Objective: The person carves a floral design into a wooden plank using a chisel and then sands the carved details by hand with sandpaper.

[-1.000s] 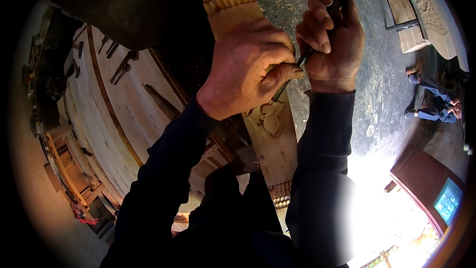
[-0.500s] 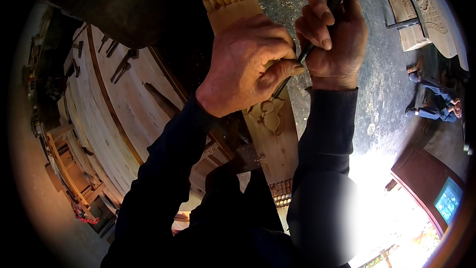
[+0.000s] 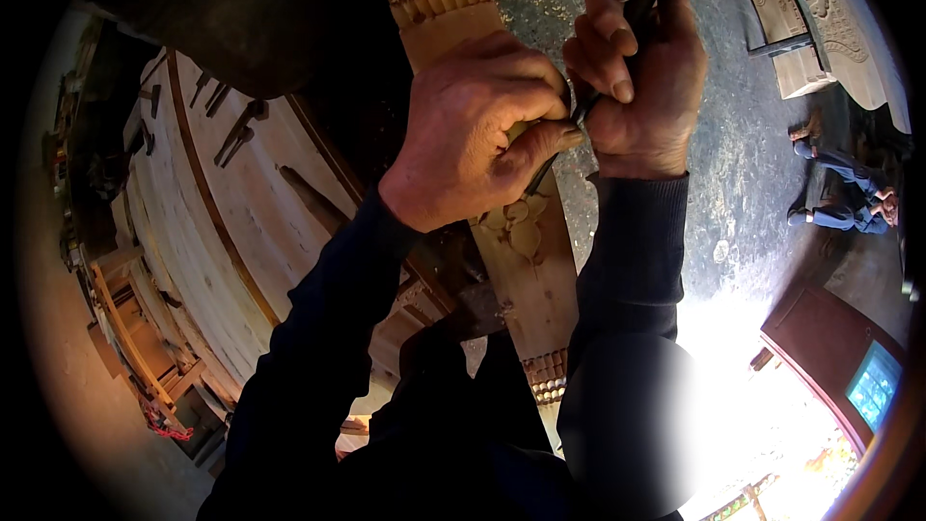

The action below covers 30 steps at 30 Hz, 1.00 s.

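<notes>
the fingers (image 3: 552,140) of the left hand (image 3: 473,135) pinched the dark tool (image 3: 640,10) low on its shaft; the right hand (image 3: 656,101) curled loosely around its handle. its long axis slanted down-left toward carved petals (image 3: 525,239) on the board (image 3: 532,294), nearer the left hand.

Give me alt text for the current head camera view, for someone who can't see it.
The left hand pinches a dark carving tool low down, over a wooden board with rounded relief carving, while the right hand grips it higher up. Hand tools lie on pale planks at left; a seated person is at far right.
</notes>
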{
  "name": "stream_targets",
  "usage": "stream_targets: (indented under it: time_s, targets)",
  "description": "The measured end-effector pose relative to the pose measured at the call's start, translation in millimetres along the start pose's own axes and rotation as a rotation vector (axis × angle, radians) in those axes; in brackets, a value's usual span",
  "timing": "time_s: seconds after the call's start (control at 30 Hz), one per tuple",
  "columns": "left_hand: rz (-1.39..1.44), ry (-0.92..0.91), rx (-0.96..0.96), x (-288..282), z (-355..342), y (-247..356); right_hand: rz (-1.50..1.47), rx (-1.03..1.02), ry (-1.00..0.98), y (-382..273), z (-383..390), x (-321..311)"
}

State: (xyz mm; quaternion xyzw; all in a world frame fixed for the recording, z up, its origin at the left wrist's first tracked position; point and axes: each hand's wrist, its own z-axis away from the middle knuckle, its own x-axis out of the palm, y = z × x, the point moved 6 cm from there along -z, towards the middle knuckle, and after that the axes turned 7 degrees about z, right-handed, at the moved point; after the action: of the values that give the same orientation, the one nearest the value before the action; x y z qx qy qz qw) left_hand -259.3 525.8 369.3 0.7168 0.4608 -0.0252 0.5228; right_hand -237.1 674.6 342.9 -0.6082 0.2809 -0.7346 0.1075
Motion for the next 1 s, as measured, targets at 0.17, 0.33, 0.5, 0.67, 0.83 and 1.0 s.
stream_targets:
  time_s: [0.17,0.33,0.5,0.67,0.83,1.0]
  targets:
    - [0.008,0.005,0.006,-1,-1,2,0.055,-0.058,-0.19,0,-5,-9]
    - [0.016,0.007,0.023,-1,-2,2,-0.012,-0.014,-0.158,9,-1,-2]
    - [0.023,-0.023,-0.014,-1,-4,3,-0.127,0.03,-0.049,8,-3,-10]
    - [0.022,0.037,-0.046,-4,-8,5,-0.327,-0.024,-0.071,-13,-3,-32]
    - [0.014,0.054,-0.039,-3,-6,1,-0.129,-0.04,-0.134,-10,-1,-11]
    - [0.029,0.058,-0.019,-2,-6,3,-0.088,-0.023,-0.145,0,-2,-4]
